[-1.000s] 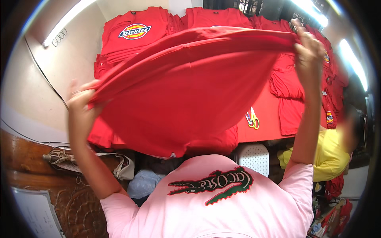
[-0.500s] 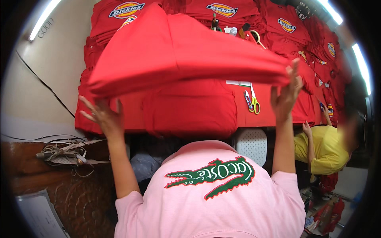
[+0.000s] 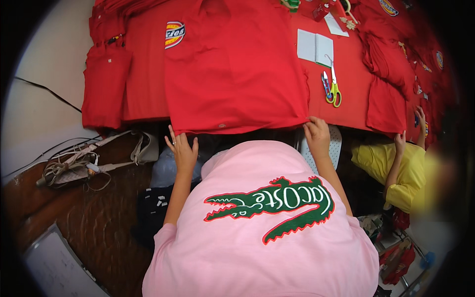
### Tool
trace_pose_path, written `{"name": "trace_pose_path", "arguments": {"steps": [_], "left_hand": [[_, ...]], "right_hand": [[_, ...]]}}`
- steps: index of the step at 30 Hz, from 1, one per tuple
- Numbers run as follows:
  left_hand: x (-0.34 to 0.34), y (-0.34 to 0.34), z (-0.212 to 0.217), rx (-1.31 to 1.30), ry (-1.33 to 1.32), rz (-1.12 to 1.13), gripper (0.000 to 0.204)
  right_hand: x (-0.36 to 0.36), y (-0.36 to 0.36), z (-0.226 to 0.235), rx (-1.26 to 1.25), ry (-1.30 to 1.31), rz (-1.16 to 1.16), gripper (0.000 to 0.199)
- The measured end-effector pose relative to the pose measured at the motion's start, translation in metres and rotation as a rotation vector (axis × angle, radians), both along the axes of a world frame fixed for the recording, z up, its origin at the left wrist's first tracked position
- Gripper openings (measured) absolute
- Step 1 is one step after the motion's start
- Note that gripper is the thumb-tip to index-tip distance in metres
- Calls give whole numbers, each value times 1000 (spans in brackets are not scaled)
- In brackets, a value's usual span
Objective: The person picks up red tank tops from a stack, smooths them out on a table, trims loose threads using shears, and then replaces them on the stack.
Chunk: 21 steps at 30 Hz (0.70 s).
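Note:
A red T-shirt (image 3: 237, 74) with a patch on its chest lies spread on the red-covered table, its hem along the near edge. My right hand (image 3: 317, 137) pinches the hem's right corner. At the left corner, my left hand (image 3: 183, 152) is open, fingers spread, its tips at the hem. Right of the T-shirt are yellow-handled scissors (image 3: 336, 94) and small thread snips (image 3: 326, 85). An open spiral notebook (image 3: 315, 47) lies just beyond them.
Folded red garments stack at the left (image 3: 105, 84) and right (image 3: 388, 106). A person in a yellow top (image 3: 391, 168) works at the right. Coiled cables (image 3: 74, 171) hang at the left. A white perforated stool (image 3: 332, 148) stands under the table edge.
The red T-shirt was billowing in the air above the table and has come down flat. Both hands have dropped toward me and closer together, to the hem at the table's edge.

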State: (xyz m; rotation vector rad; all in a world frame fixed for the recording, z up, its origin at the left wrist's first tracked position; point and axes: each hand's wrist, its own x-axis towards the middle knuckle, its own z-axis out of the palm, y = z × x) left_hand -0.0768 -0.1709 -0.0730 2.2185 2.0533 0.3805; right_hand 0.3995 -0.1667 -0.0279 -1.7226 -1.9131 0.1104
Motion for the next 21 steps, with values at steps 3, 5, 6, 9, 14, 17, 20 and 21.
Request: {"name": "trace_pose_path", "arguments": {"steps": [3, 5, 6, 9, 14, 17, 20, 21], "left_hand": [[-2, 7, -2, 38, -3, -1, 37], [-3, 8, 0, 10, 7, 8, 42], [-3, 8, 0, -2, 12, 13, 44], [0, 5, -1, 64, 40, 15, 52], [-4, -19, -5, 62, 65, 50, 55], [-10, -30, -7, 32, 108, 29, 53], [-13, -35, -7, 41, 119, 16, 51], [-14, -34, -5, 42, 123, 14, 51]], "right_hand": [[1, 14, 11, 7, 16, 8, 12], [3, 14, 2, -67, 115, -48, 16], [4, 14, -1, -103, 164, -77, 18], [7, 17, -2, -168, 284, -144, 29], [18, 11, -2, -229, 292, -159, 32], [20, 6, 2, -217, 270, -131, 29], [19, 5, 6, -202, 252, -118, 26], [19, 4, 7, -201, 244, -116, 26]]}}
